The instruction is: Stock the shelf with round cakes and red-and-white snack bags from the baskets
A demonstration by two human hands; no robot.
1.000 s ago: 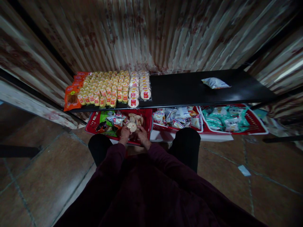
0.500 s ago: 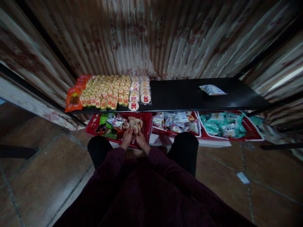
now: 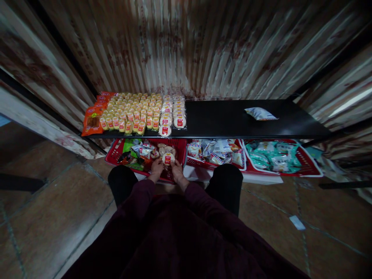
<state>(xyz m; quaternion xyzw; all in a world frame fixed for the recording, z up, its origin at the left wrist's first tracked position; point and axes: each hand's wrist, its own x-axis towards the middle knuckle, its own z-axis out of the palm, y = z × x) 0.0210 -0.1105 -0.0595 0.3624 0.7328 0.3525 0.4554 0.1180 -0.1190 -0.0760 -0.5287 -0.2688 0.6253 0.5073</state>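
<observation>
Black shelf [image 3: 215, 118] above, red basket [image 3: 181, 146] below, a round packet [image 3: 167, 158] between two hands.
The shelf bears rows of small yellow packets [image 3: 128, 126] and, beside them, pale round packets [image 3: 165, 130] with red labels; the basket holds more snacks, mixed and loose. The round packet is over the basket's right part, red label up, with the left hand [image 3: 157, 167] and right hand [image 3: 178, 173] at opposite sides, the fingers of both closed on its edges. A light, even pinch at the rim suits it best—pressing the middle could crack what is inside—and thumbs clear of the label leave its facing easy to check.
</observation>
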